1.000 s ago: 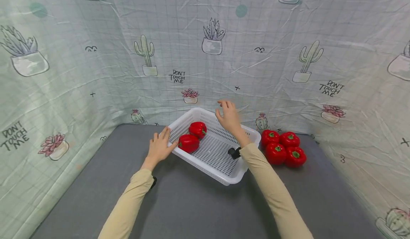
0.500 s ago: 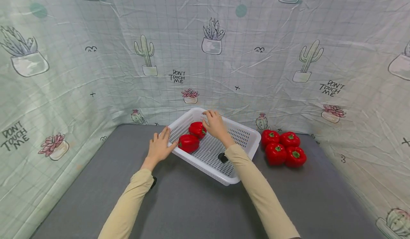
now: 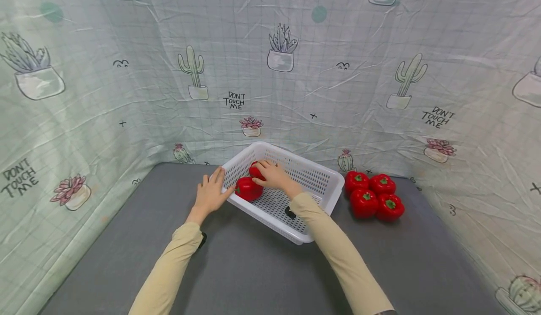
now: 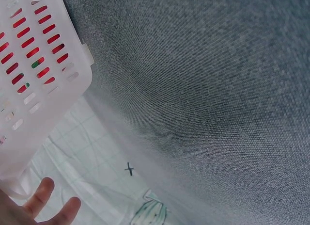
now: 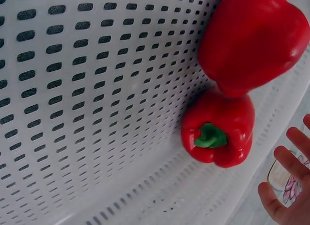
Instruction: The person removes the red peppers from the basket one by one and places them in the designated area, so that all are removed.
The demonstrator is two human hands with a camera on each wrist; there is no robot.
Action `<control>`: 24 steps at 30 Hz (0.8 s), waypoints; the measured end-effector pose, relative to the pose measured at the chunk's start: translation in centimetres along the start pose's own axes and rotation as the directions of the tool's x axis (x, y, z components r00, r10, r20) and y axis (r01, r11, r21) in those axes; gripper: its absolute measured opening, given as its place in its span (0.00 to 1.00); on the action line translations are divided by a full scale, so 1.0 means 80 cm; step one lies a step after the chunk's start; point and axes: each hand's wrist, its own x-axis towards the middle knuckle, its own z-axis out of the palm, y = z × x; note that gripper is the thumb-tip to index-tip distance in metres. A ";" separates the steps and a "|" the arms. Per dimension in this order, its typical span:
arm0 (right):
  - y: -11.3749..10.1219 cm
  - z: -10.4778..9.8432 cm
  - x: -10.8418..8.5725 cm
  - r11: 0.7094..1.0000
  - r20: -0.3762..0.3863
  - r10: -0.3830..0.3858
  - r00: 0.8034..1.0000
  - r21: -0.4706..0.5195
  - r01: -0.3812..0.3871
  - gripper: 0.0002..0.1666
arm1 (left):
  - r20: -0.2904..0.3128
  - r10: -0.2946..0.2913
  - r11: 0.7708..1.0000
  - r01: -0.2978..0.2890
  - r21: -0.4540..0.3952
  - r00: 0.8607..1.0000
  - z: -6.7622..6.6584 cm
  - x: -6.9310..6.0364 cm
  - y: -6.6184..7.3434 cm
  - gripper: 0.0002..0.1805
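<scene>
A white perforated plastic basket (image 3: 270, 222) stands at an angle on the grey table. Inside its left end lie two red bell peppers, a nearer one (image 3: 248, 189) and a farther one (image 3: 255, 170). My left hand (image 3: 210, 195) rests on the basket's left rim with fingers spread. My right hand (image 3: 272, 175) is inside the basket's outline, over the farther pepper and partly covering it. In the right wrist view the fingers (image 5: 290, 162) are spread and apart from the pepper with the green stem (image 5: 220, 133).
Several red bell peppers (image 3: 374, 195) stand in a cluster on the table, right of the basket. A cactus-print cloth (image 3: 270, 89) hangs behind and along both sides. A black wrist device (image 3: 289, 212) shows beneath the right forearm.
My right hand has moved left and down from above the basket's far rim to the farther pepper. The left hand, basket and peppers have stayed in place.
</scene>
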 end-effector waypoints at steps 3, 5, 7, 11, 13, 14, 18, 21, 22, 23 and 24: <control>-0.005 0.003 0.001 0.999 0.025 -0.026 0.999 -0.039 0.027 0.33 | 0.001 0.002 1.000 -0.002 0.002 1.000 -0.001 -0.001 -0.001 0.40; -0.009 0.005 0.002 0.997 0.051 -0.035 0.998 -0.070 0.039 0.34 | -0.003 0.005 1.000 -0.005 0.003 1.000 -0.001 -0.001 -0.001 0.40; -0.014 0.006 0.002 0.995 0.091 -0.040 0.995 -0.085 0.047 0.37 | -0.006 0.005 1.000 -0.005 0.003 1.000 -0.001 -0.001 -0.001 0.40; -0.024 0.010 0.002 0.988 0.140 -0.062 0.988 -0.134 0.081 0.41 | -0.009 0.006 1.000 -0.006 0.005 1.000 0.000 0.000 -0.001 0.40; -0.028 0.012 0.002 0.982 0.150 -0.082 0.985 -0.155 0.105 0.42 | -0.013 0.007 1.000 -0.007 0.004 1.000 0.001 0.000 -0.002 0.40; -0.030 0.013 0.002 0.979 0.154 -0.094 0.984 -0.165 0.119 0.43 | -0.015 0.009 1.000 -0.009 0.006 1.000 0.001 0.000 -0.003 0.39; -0.036 0.016 0.001 0.966 0.184 -0.127 0.975 -0.200 0.164 0.46 | -0.017 0.016 1.000 -0.016 0.005 1.000 0.002 0.000 -0.003 0.39; -0.038 0.020 0.000 0.951 0.182 -0.145 0.973 -0.245 0.187 0.48 | -0.013 0.019 1.000 -0.019 0.002 1.000 0.001 -0.001 -0.003 0.39; -0.038 0.022 0.000 0.944 0.179 -0.147 0.973 -0.267 0.192 0.49 | -0.012 0.019 1.000 -0.019 0.001 1.000 0.001 -0.001 -0.002 0.39; -0.038 0.023 0.000 0.940 0.174 -0.151 0.973 -0.279 0.196 0.49 | -0.011 0.019 1.000 -0.019 0.001 1.000 0.000 -0.001 -0.002 0.39; -0.039 0.024 0.000 0.938 0.169 -0.152 0.974 -0.286 0.196 0.49 | -0.011 0.019 1.000 -0.019 -0.002 1.000 0.000 -0.002 -0.002 0.39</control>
